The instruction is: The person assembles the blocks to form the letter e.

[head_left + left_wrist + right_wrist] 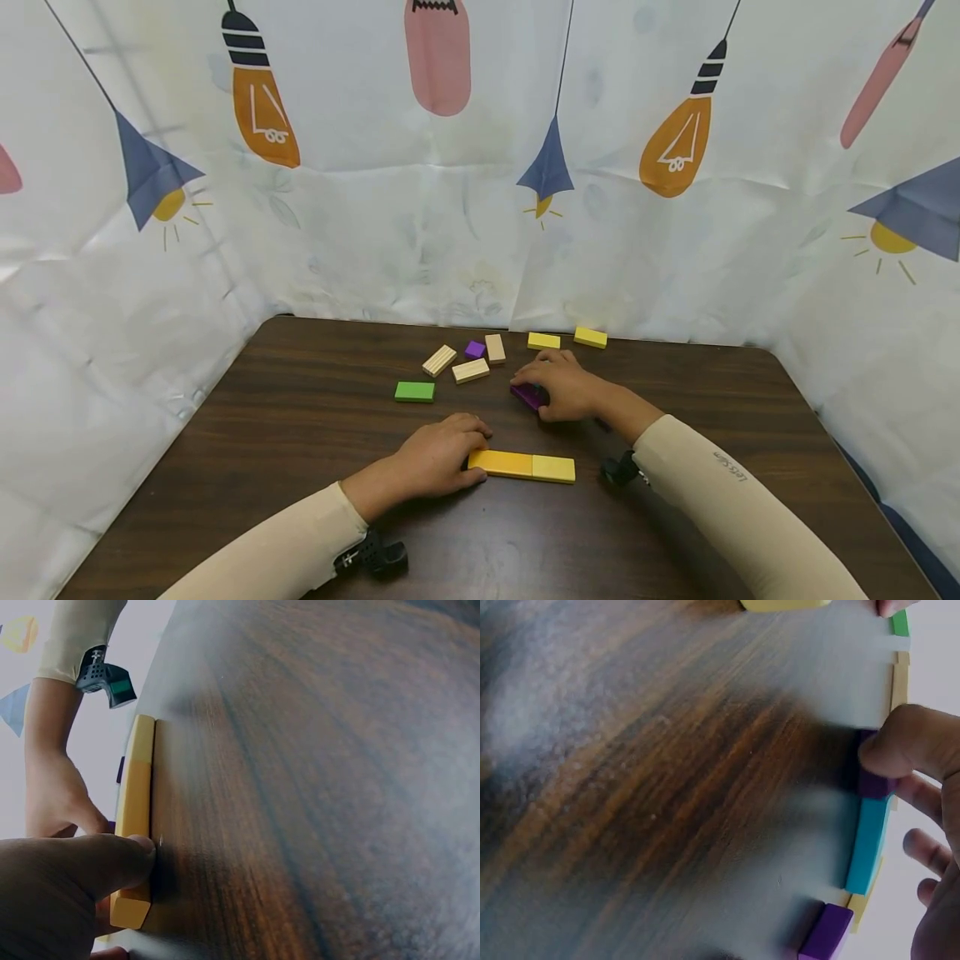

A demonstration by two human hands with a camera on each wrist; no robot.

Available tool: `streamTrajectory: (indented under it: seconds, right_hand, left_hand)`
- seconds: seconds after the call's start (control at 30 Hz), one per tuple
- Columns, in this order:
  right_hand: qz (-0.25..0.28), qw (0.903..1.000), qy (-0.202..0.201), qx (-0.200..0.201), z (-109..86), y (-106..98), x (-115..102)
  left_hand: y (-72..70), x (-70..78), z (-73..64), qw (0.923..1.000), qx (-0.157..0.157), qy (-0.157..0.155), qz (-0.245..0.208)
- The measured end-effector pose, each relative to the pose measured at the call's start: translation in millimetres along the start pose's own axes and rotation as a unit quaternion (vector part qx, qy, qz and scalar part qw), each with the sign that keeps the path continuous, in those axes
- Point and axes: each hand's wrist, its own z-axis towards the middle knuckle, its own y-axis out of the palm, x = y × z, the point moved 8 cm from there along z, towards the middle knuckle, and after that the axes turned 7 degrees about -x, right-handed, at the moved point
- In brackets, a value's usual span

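Currently, the right hand (pixel 566 388) pinches a purple block (pixel 527 396) beyond a left-to-right row of yellow blocks (pixel 517 465), whose left end the left hand (pixel 444 457) (closer in) grips.

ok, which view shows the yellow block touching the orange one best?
Head: the yellow block lies fully in frame, top face uncovered. Left wrist shows it at a steep slant, beyond the orange block; right wrist catches only a cropped piece at its top edge, likely this block.
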Motion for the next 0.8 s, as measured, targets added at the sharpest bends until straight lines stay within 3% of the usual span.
streamTrajectory:
  seconds: [0.33, 0.8]
  right_hand:
    - [0.031, 0.9994, -0.006, 0.018, -15.1, -12, 4]
    - [0.041, 0.9988, -0.022, 0.013, -57.2, -1, 13]
  left_hand:
    - [-1.9, 1.3, -0.9, 1.0, 0.003, 0.001, 0.0]
    - [-1.2, 0.6, -0.2, 1.0, 0.001, -0.004, -0.002]
